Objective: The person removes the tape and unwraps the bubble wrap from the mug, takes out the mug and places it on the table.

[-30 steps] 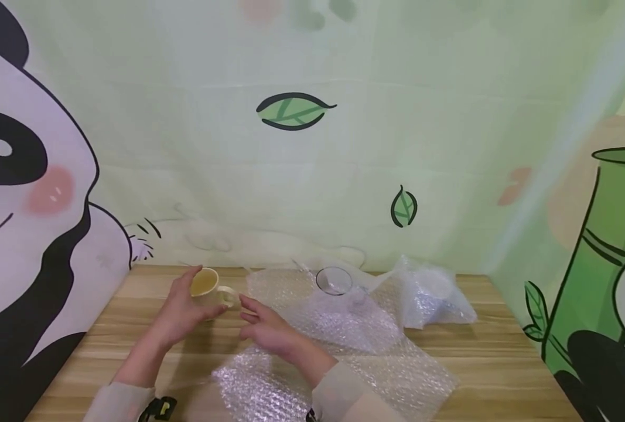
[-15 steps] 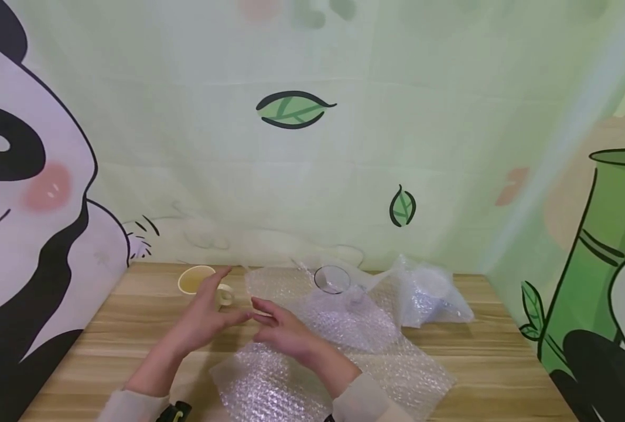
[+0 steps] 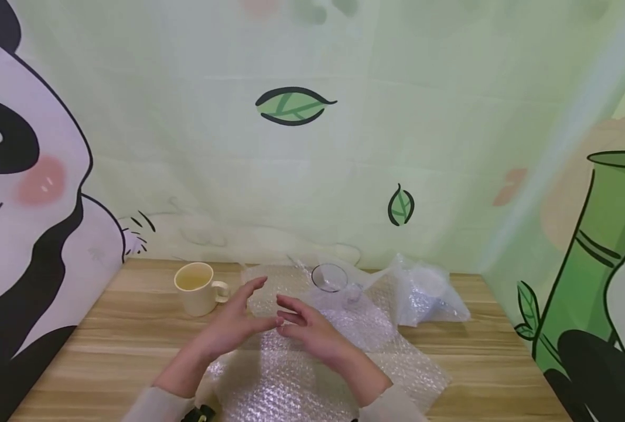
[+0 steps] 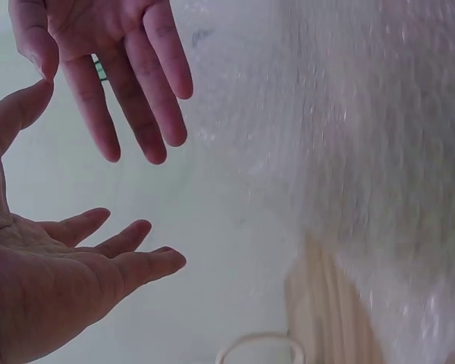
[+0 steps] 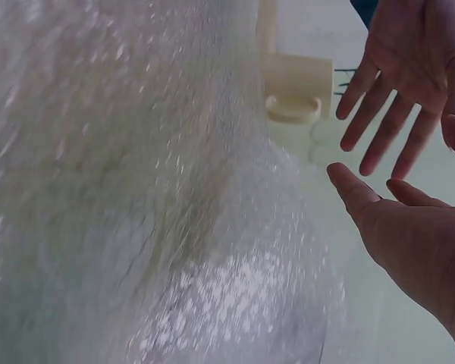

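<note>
Left hand (image 3: 231,326) and right hand (image 3: 316,336), empty and relaxed, hover over bubble wrap (image 3: 291,387), probably best gripped by its edges.

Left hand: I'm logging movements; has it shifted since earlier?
Yes: the left hand has moved right, away from the cream mug, judged against the larger printed leaf in the head view.

Dim wrist pics w/ bubble-wrap (image 5: 152,189) glare

The left hand (image 3: 232,328) has left the cream mug (image 3: 196,297).
</note>
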The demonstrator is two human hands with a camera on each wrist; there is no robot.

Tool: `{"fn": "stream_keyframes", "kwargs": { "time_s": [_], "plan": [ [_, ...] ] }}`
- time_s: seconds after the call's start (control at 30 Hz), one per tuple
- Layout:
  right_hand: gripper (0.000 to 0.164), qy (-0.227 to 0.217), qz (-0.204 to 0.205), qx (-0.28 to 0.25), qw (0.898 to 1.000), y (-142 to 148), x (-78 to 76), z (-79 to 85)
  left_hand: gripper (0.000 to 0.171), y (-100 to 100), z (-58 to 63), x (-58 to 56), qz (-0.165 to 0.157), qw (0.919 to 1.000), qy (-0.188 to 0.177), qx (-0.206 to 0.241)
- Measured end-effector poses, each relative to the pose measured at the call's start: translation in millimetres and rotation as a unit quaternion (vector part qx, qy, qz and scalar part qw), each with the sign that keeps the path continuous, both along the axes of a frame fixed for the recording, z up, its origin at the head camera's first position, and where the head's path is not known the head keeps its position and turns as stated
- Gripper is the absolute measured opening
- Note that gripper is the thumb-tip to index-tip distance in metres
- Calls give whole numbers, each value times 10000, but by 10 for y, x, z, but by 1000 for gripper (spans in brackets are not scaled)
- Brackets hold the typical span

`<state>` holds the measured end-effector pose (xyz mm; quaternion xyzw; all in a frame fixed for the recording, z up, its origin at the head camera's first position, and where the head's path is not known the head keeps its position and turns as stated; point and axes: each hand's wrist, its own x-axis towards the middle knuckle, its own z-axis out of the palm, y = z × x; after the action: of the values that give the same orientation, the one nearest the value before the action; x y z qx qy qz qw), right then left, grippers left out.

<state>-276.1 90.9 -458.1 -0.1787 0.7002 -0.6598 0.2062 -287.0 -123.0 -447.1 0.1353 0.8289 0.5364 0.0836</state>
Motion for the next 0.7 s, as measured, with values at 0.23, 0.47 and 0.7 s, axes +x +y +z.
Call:
{"fn": "stream_keyframes", "kwargs": {
  "time_s": [0.23,0.47,0.7],
  "plan": [
    [63,171,-215,90,9996,285,17,-9,92,190,-79,-25,-59,9999,-54,90],
    [59,279,-600,163,9977,648,34,0,86,310,-109,-13,-101,9999,-26,105],
    [56,228,-1068,178,9939,991,64,-25,74,378,-147,-21,-161,9995,130,225]
  ]
}}
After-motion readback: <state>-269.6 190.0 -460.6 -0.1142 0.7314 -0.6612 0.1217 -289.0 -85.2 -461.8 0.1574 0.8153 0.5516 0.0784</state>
